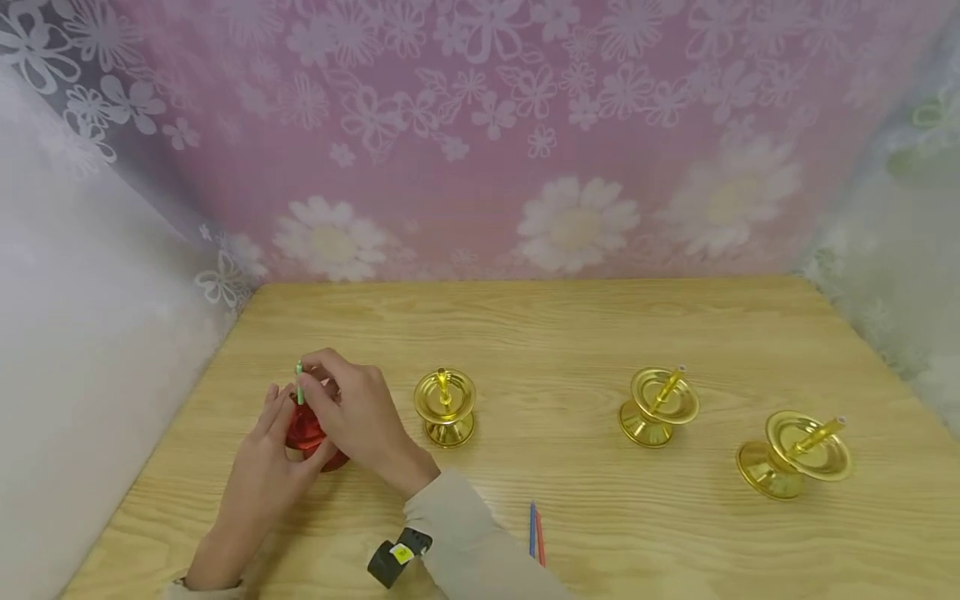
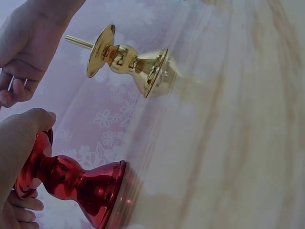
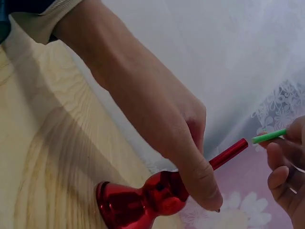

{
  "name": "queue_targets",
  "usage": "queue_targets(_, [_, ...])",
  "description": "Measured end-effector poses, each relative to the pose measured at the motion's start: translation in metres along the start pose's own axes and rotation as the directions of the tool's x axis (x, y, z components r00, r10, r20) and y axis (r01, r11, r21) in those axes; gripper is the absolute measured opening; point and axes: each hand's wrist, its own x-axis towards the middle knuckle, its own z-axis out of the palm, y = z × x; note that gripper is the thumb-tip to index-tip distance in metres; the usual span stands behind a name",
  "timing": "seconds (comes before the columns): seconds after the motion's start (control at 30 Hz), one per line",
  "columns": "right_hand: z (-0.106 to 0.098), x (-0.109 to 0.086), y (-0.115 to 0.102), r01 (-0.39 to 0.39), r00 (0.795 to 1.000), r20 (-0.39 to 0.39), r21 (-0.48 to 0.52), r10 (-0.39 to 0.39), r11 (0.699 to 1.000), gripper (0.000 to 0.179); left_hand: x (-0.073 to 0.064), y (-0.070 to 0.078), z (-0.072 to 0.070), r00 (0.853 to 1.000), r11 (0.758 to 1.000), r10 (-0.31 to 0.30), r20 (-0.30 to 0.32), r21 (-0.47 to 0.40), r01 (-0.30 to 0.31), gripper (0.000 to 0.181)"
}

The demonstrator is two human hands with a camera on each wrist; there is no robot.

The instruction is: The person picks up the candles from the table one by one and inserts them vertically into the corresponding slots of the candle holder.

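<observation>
My left hand (image 1: 258,467) grips the shiny red candle holder (image 2: 97,188) around its dish, at the left of the table. The holder stands upright on the wood, its flared base showing in both wrist views. My right hand (image 1: 367,417) pinches a thin green candle (image 3: 269,136) between thumb and fingers. In the right wrist view, the candle's lower end is in line with the top of the holder's red tube (image 3: 230,153), a small gap apart. The right hand hides part of the holder in the head view.
A gold candle holder (image 1: 447,404) stands just right of my hands. Two more gold holders, one nearer the middle (image 1: 652,408) and one farther right (image 1: 787,458), share the wooden table (image 1: 540,333). A blue candle (image 1: 532,529) and a red candle (image 1: 540,537) lie by my right sleeve.
</observation>
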Motion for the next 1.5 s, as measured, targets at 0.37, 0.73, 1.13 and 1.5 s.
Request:
queue_targets(0.37, [0.000, 0.009, 0.002, 0.097, 0.995, 0.057, -0.189, -0.087, 0.977, 0.019, 0.000, 0.003, -0.002, 1.000, 1.000, 0.001, 0.007, 0.024, -0.001, 0.075])
queue_targets(0.73, [0.000, 0.014, 0.005, 0.077, 0.994, 0.097, -0.208, -0.058, 0.975, 0.020, 0.002, 0.002, -0.001, 1.000, 1.000, -0.002, 0.002, 0.029, 0.002, 0.069])
queue_targets(1.13, [-0.002, 0.019, 0.002, 0.123, 0.985, 0.156, -0.323, -0.076, 0.938, 0.019, 0.000, 0.003, -0.002, 1.000, 0.999, 0.003, -0.011, 0.044, -0.003, 0.075])
queue_targets(1.5, [0.001, 0.019, 0.001, 0.145, 0.981, 0.175, -0.382, -0.082, 0.913, 0.019, -0.002, 0.003, -0.003, 1.000, 1.000, -0.003, 0.003, 0.029, 0.003, 0.077])
